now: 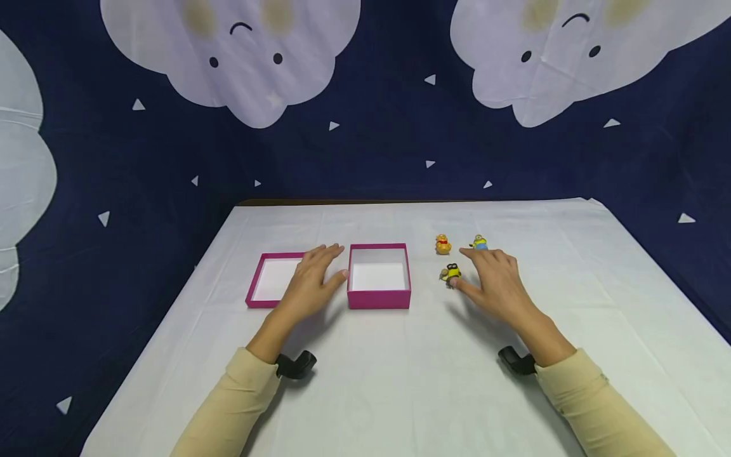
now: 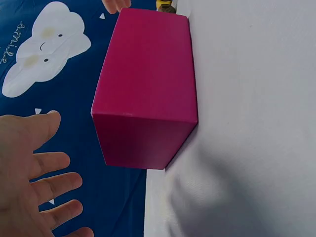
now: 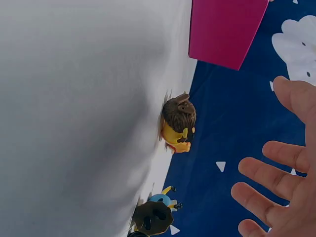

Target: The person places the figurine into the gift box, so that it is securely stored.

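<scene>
An open magenta box (image 1: 379,299) with a white inside stands mid-table. Between it and a shallow magenta lid (image 1: 268,279) hovers my left hand (image 1: 311,285), fingers spread and partly covering the lid; the left wrist view shows it apart from the box. My right hand (image 1: 497,285) is held over the table beside three small toy figurines, its fingers loosely extended. Nearest its thumb is a yellow-and-black minion figurine (image 1: 453,271). Behind stand an orange bear figurine (image 1: 442,245) with red on it and a blue-and-yellow minion figurine (image 1: 479,241), partly hidden by that hand.
A white cloth covers the table (image 1: 400,381). Behind it hangs a dark blue curtain (image 1: 388,152) with white clouds and triangles. A black wrist mount (image 1: 297,365) sticks out from the left cuff, and another mount (image 1: 516,360) from the right.
</scene>
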Tool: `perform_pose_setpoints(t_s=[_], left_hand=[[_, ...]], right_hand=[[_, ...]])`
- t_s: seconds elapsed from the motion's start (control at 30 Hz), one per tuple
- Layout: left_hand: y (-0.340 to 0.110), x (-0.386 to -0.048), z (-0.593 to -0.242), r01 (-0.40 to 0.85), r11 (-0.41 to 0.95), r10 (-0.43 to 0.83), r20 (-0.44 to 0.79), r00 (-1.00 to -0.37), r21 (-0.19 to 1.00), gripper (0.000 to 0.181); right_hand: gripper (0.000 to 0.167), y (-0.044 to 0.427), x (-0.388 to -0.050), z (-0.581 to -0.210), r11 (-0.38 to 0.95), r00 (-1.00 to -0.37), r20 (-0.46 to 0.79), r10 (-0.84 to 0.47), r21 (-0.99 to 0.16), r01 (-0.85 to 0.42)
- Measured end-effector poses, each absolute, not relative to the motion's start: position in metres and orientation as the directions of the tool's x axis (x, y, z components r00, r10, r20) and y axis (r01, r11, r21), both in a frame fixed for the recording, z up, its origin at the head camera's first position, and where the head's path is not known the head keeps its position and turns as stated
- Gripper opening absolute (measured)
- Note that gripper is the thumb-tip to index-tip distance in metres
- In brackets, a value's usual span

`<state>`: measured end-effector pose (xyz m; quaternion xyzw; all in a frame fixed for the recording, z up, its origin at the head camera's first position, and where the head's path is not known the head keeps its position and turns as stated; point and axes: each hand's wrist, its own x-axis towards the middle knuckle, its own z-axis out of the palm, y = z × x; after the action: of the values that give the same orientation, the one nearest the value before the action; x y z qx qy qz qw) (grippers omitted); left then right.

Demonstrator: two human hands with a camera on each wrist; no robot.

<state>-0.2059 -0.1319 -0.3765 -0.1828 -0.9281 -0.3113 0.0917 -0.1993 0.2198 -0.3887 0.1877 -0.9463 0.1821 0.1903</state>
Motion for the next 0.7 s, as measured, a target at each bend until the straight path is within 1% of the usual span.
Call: perform_pose_setpoints(t_s=[0.2, 0.47, 0.7], left_hand=[[-0.135, -0.211, -0.376, 0.382, 0.714, 0.285, 0.255, -0.924, 0.587, 0.051], [-0.137, -0.216, -0.379, 0.399, 0.676, 0.348, 0.209, -0.914, 0.620, 0.054], [-0.137, -0.220, -0.381, 0.390, 0.662, 0.356, 0.189, -0.915, 0.641, 0.054]], right_hand=[[0.061, 0.221, -0.209, -0.390, 0.860, -0.866, 0.408, -0.291, -0.285, -0.423], [0.064, 0.223, -0.218, -0.395, 0.871, -0.907, 0.306, -0.288, -0.309, -0.381], [0.067, 0.224, -0.226, -0.398, 0.870, -0.928, 0.227, -0.294, -0.339, -0.359]])
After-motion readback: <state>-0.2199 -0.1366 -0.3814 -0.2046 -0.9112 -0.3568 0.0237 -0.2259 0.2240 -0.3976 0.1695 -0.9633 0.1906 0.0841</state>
